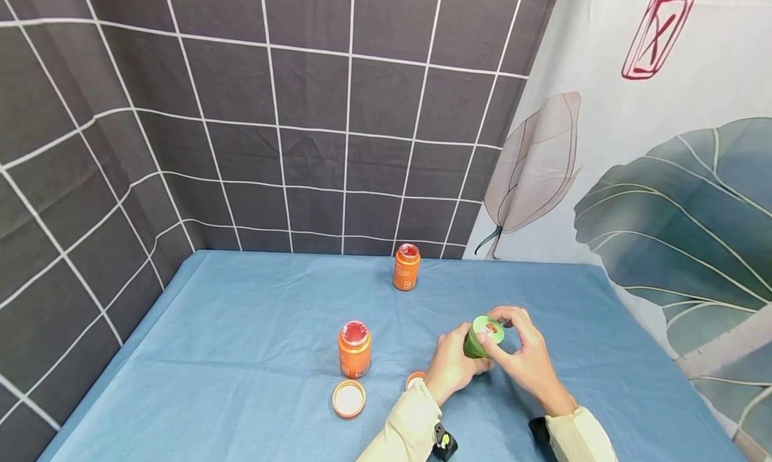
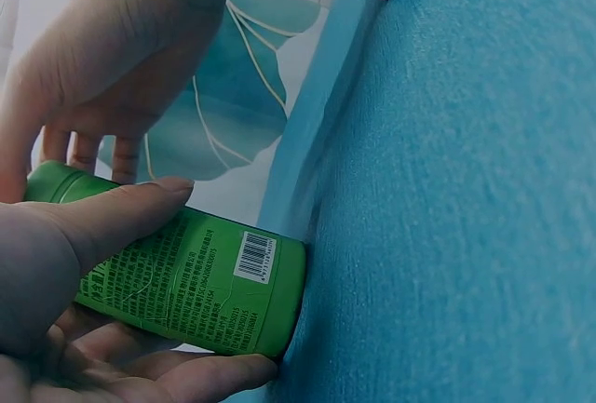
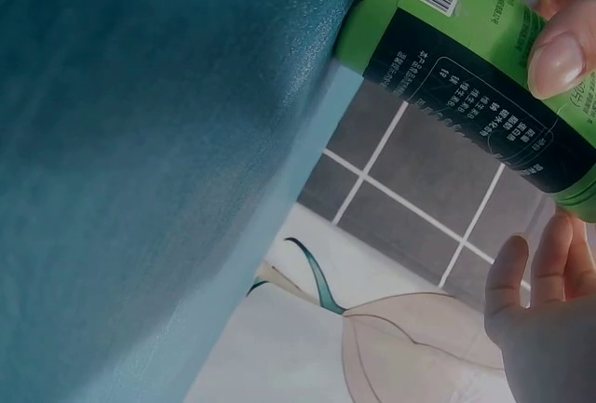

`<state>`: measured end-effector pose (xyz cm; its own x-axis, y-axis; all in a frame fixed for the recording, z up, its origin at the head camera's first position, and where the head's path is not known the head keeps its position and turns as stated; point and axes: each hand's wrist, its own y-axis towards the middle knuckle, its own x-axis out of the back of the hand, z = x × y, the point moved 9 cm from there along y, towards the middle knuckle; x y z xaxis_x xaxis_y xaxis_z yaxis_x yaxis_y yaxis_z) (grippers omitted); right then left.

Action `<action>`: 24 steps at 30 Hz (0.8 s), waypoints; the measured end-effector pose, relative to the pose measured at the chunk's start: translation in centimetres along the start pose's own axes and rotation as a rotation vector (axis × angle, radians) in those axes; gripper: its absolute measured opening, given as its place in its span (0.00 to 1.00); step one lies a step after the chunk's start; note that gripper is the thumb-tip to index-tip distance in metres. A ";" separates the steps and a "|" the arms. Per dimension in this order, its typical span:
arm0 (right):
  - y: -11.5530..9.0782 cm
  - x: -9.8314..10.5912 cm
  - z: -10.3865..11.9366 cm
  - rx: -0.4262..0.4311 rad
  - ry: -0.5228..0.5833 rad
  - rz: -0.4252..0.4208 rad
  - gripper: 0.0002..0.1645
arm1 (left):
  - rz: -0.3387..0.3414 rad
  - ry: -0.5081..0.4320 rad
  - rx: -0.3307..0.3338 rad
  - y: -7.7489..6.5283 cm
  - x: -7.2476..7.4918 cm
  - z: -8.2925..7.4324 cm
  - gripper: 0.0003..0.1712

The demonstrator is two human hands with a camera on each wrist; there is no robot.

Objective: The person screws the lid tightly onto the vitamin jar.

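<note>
One green bottle: paler lid, black panel, white barcode.

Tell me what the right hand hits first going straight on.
The green bottle, whose top the right hand appears to be touching. Beyond it, probably the left hand, though depth is unclear.

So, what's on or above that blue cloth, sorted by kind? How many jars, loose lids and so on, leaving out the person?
Orange jars: 2
Loose lids, one partly hidden: 2
Green container: 1
Total in view: 5
</note>
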<state>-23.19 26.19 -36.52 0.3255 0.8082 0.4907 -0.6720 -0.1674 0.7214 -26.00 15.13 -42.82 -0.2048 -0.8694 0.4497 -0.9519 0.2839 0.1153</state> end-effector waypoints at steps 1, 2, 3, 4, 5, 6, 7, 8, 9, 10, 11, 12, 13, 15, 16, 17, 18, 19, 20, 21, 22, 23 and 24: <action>0.0 0.0 0.0 -0.005 -0.008 0.000 0.22 | 0.000 0.001 -0.004 0.0 0.0 0.0 0.24; 0.0 0.0 -0.1 -0.014 -0.014 0.002 0.23 | 0.000 0.000 -0.004 -0.1 0.0 0.0 0.24; 0.0 0.0 -0.1 -0.020 -0.021 0.004 0.23 | 0.000 0.001 -0.004 -0.1 0.0 0.0 0.24; 0.0 0.1 -0.2 -0.022 -0.028 0.005 0.24 | 0.000 0.000 -0.002 -0.1 0.0 0.0 0.24; 0.0 0.1 -0.2 -0.024 -0.035 0.007 0.24 | -0.001 0.000 -0.002 -0.1 0.0 0.0 0.24; -0.1 0.1 -0.2 -0.020 -0.038 0.008 0.24 | -0.003 -0.001 -0.002 -0.1 0.0 0.0 0.24; -0.1 0.1 -0.2 -0.014 -0.038 0.012 0.25 | -0.005 -0.001 0.001 -0.1 0.0 0.0 0.24; -0.1 0.1 -0.1 -0.006 -0.035 0.017 0.25 | -0.006 -0.002 0.007 -0.1 0.0 0.0 0.25; -0.1 0.1 0.0 0.008 -0.031 0.020 0.25 | -0.007 -0.002 0.011 -0.1 0.0 0.0 0.25; -0.1 0.1 0.0 0.019 -0.024 0.024 0.26 | -0.009 -0.001 0.014 -0.1 0.0 0.1 0.25; -0.1 0.1 0.2 0.032 -0.015 0.029 0.27 | -0.011 0.001 0.019 -0.1 0.0 0.1 0.25; -0.1 0.0 0.3 0.042 -0.005 0.035 0.27 | -0.013 0.003 0.022 -0.1 0.0 0.1 0.26; -0.1 -0.1 0.4 0.049 0.004 0.041 0.27 | -0.014 0.007 0.024 -0.1 0.0 0.2 0.26; -0.1 -0.1 0.5 0.059 0.019 0.046 0.28 | -0.015 0.012 0.027 -0.1 0.0 0.2 0.26; -0.1 -0.1 0.6 0.063 0.024 0.048 0.27 | -0.014 0.012 0.029 -0.1 0.0 0.2 0.26; -0.1 -0.2 0.6 0.064 0.028 0.049 0.27 | -0.014 0.013 0.031 0.0 0.0 0.2 0.26; -0.1 -0.2 0.6 0.064 0.031 0.048 0.26 | -0.012 0.012 0.033 0.0 -0.1 0.3 0.26; -0.1 -0.1 0.6 0.064 0.032 0.047 0.25 | -0.009 0.010 0.035 0.0 -0.1 0.3 0.26; -0.1 -0.1 0.6 0.064 0.034 0.045 0.25 | -0.007 0.008 0.037 0.0 -0.1 0.3 0.25; -0.1 -0.1 0.6 0.063 0.035 0.043 0.25 | -0.005 0.008 0.039 0.0 -0.1 0.3 0.25; -0.1 -0.1 0.6 0.060 0.038 0.042 0.24 | -0.004 0.008 0.040 0.0 -0.1 0.3 0.25; -0.1 -0.1 0.6 0.058 0.038 0.042 0.24 | -0.004 0.009 0.040 0.0 -0.1 0.3 0.25; 0.0 -0.1 0.6 0.057 0.041 0.042 0.24 | -0.004 0.008 0.040 0.0 -0.1 0.3 0.25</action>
<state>-22.78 25.79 -36.28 0.2698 0.8219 0.5017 -0.6452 -0.2325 0.7278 -26.08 15.07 -43.16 -0.1997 -0.8670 0.4566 -0.9611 0.2641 0.0813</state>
